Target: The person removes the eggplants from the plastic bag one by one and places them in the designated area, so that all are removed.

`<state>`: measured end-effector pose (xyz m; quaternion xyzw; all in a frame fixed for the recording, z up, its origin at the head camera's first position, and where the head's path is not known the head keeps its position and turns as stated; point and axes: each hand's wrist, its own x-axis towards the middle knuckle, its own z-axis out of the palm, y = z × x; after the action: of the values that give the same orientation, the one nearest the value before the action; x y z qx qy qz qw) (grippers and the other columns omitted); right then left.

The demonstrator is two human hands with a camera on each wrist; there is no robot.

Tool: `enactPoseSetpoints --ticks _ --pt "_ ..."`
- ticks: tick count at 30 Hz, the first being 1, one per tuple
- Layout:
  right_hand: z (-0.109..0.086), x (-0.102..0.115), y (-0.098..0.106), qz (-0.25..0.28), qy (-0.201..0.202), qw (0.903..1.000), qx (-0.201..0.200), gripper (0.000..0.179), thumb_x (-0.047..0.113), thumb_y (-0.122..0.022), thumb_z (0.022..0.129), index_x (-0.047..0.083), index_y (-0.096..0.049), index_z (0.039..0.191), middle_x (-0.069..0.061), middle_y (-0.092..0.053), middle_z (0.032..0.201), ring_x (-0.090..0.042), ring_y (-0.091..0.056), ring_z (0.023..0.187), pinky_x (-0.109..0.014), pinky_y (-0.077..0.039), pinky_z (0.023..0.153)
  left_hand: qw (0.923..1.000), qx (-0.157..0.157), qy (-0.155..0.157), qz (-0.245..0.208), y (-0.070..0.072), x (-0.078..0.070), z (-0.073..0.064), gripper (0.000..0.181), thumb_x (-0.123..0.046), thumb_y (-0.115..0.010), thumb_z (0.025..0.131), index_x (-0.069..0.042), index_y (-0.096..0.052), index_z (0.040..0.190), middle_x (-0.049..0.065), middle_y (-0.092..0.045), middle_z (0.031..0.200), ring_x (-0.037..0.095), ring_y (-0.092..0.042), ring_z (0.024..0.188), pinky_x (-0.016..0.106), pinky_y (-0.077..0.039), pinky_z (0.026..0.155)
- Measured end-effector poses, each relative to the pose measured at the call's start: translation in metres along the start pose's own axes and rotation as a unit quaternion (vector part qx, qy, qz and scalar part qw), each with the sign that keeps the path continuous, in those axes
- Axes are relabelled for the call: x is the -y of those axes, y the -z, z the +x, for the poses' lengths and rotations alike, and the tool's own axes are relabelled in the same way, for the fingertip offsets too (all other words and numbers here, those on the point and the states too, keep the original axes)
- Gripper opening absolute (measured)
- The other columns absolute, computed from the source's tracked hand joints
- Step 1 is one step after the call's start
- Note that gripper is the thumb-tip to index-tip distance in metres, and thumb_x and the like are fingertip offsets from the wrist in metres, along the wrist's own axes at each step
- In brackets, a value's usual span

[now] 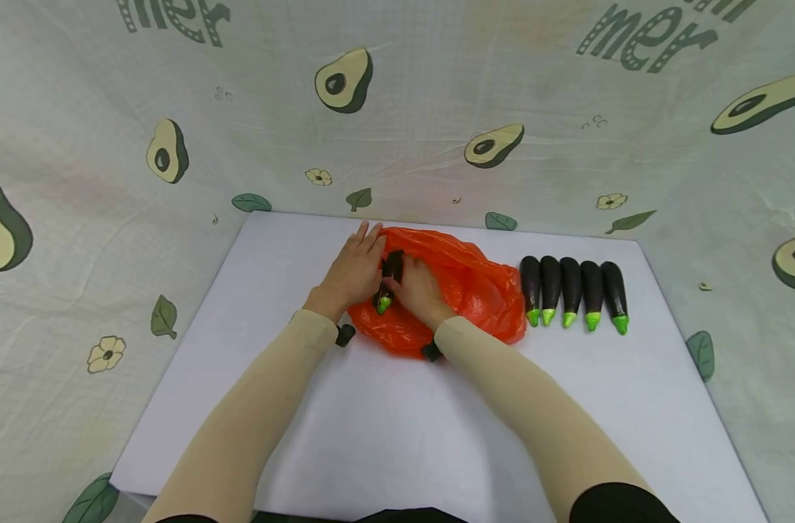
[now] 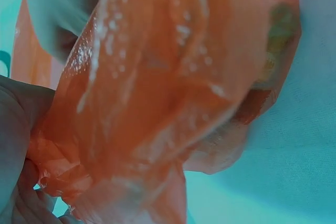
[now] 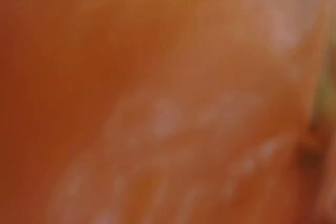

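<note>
A thin orange-red plastic bag [image 1: 475,290] lies crumpled on the white table, its opening towards the left. Held at the bag's mouth is a toy eggplant [image 1: 393,269], near-black with a bright green stem end pointing down towards the person. My right hand [image 1: 420,290] grips it, the thumb across its side. On the left edge of the bag is my left hand [image 1: 354,267], fingers pointing away from the person. In the left wrist view, the left thumb and fingers pinch the gathered plastic. Blurred orange plastic fills most of the right wrist view.
To the right of the bag, several more toy eggplants [image 1: 571,290] lie side by side in a row, green ends nearest the person. The white table [image 1: 397,436] meets a cloth backdrop [image 1: 410,87] printed with avocados and leaves at its back and sides.
</note>
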<state>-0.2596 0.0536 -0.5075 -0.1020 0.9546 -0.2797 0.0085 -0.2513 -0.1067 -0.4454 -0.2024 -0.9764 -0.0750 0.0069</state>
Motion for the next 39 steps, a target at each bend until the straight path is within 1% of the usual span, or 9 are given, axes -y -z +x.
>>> enactPoseSetpoints --ticks 5,9,16,20,23,27,30,33,39 --pt "0.005 0.004 -0.012 -0.013 -0.022 0.9997 0.000 0.069 0.045 -0.070 0.101 -0.001 -0.046 0.146 -0.025 -0.065 0.129 -0.040 -0.065 0.117 -0.051 -0.055 0.107 1.0000 0.001 -0.002 -0.003 -0.002 0.001 0.001 0.070 -0.017 -0.061 0.102 0.000 -0.032 0.164 0.014 -0.017 0.177 0.036 -0.005 0.165 0.052 -0.015 0.133" --pt "0.006 0.005 -0.015 -0.005 -0.025 0.9997 -0.001 0.068 0.043 -0.070 0.100 -0.001 -0.045 0.145 -0.026 -0.065 0.129 -0.041 -0.066 0.117 -0.052 -0.055 0.107 1.0000 0.000 -0.004 -0.004 -0.002 0.002 0.002 0.070 -0.017 -0.060 0.101 0.000 -0.032 0.164 0.014 -0.017 0.177 0.036 -0.005 0.165 0.052 -0.015 0.133" --pt "-0.004 -0.001 0.001 0.023 -0.036 0.9985 0.035 0.059 0.025 -0.075 0.096 0.001 -0.046 0.141 -0.020 -0.066 0.125 -0.037 -0.067 0.110 -0.053 -0.056 0.107 1.0000 0.002 0.002 -0.004 0.000 0.001 0.000 0.068 -0.017 -0.055 0.103 0.000 -0.031 0.164 0.014 -0.017 0.177 0.036 -0.005 0.165 0.051 -0.014 0.133" --pt "-0.012 -0.006 0.013 0.002 -0.053 0.9960 0.072 0.057 0.023 -0.075 0.094 0.003 -0.047 0.140 -0.017 -0.064 0.122 -0.033 -0.064 0.106 -0.050 -0.057 0.104 1.0000 0.008 0.003 -0.004 0.000 0.000 0.000 0.069 -0.018 -0.057 0.103 0.000 -0.030 0.165 0.014 -0.015 0.177 0.036 -0.005 0.165 0.051 -0.014 0.133" --pt "-0.016 -0.006 0.016 -0.024 -0.056 0.9947 0.083 0.054 0.028 -0.075 0.096 0.003 -0.049 0.136 -0.016 -0.064 0.118 -0.032 -0.063 0.103 -0.049 -0.058 0.101 1.0000 0.006 0.002 -0.006 -0.001 0.001 0.000 0.070 -0.019 -0.058 0.103 0.000 -0.030 0.165 0.013 -0.015 0.177 0.036 -0.005 0.165 0.052 -0.015 0.133" --pt "-0.015 -0.004 0.013 -0.045 -0.037 0.9958 0.071 0.048 0.033 -0.073 0.098 0.003 -0.053 0.130 -0.016 -0.067 0.113 -0.032 -0.065 0.100 -0.050 -0.059 0.097 0.9999 0.005 0.002 -0.009 -0.003 0.001 0.000 0.071 -0.019 -0.060 0.103 0.000 -0.030 0.165 0.013 -0.015 0.178 0.036 -0.005 0.165 0.052 -0.015 0.133" --pt "-0.013 -0.008 0.011 -0.045 -0.011 0.9971 0.060 0.045 0.030 -0.073 0.099 0.003 -0.055 0.130 -0.018 -0.070 0.111 -0.034 -0.068 0.100 -0.050 -0.060 0.096 0.9999 0.007 0.004 -0.011 -0.002 0.000 -0.001 0.071 -0.019 -0.059 0.103 0.000 -0.030 0.165 0.013 -0.014 0.178 0.036 -0.004 0.165 0.052 -0.014 0.133" --pt "-0.015 -0.013 0.014 -0.029 0.007 0.9980 0.055 0.047 0.025 -0.073 0.098 0.006 -0.054 0.137 -0.017 -0.072 0.115 -0.033 -0.070 0.101 -0.051 -0.060 0.098 0.9999 0.008 0.004 -0.013 0.000 -0.001 -0.002 0.071 -0.019 -0.059 0.103 0.000 -0.030 0.165 0.013 -0.014 0.178 0.035 -0.004 0.165 0.052 -0.013 0.133" --pt "-0.026 -0.015 0.030 0.019 0.035 0.9976 0.057 0.057 0.020 -0.073 0.099 0.010 -0.049 0.150 -0.014 -0.073 0.123 -0.031 -0.070 0.102 -0.050 -0.059 0.103 0.9999 0.011 0.005 -0.009 0.000 0.000 -0.002 0.071 -0.020 -0.058 0.103 0.000 -0.029 0.165 0.013 -0.014 0.178 0.035 -0.003 0.165 0.051 -0.013 0.133"
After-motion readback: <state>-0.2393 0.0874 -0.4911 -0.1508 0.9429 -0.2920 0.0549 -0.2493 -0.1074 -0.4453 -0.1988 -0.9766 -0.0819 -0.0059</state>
